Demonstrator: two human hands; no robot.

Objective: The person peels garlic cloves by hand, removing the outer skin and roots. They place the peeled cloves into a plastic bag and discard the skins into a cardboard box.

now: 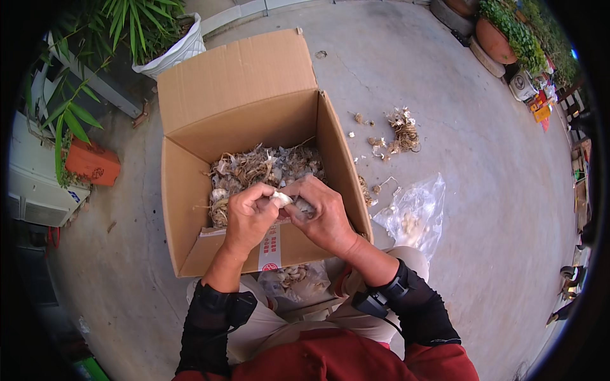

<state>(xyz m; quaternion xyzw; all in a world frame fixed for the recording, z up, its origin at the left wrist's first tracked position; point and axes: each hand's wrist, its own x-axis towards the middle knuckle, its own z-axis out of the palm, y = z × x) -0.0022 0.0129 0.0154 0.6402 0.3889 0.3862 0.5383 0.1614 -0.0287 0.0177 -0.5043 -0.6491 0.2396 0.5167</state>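
Over an open cardboard box (267, 112), my left hand (250, 212) and my right hand (324, 214) meet. Between their fingertips they hold a whitish garlic clove (282, 198). A greyish papery piece (304, 206), perhaps garlic or skin, lies within the curled fingers of my right hand. Dry garlic skins, stalks and roots (248, 166) fill the bottom of the box beneath. A clear plastic bag of garlic cloves (295, 278) sits between my legs, just below the near side of the box. Another clear bag with pale cloves (414, 219) lies on the floor right of the box.
On the concrete floor (481, 185), a bundle of dried stalks (405, 133) and scattered scraps lie right of the box. A white planter (176, 47) stands behind it at the left, near an orange-red pot (93, 162). More planters (495, 40) line the far right.
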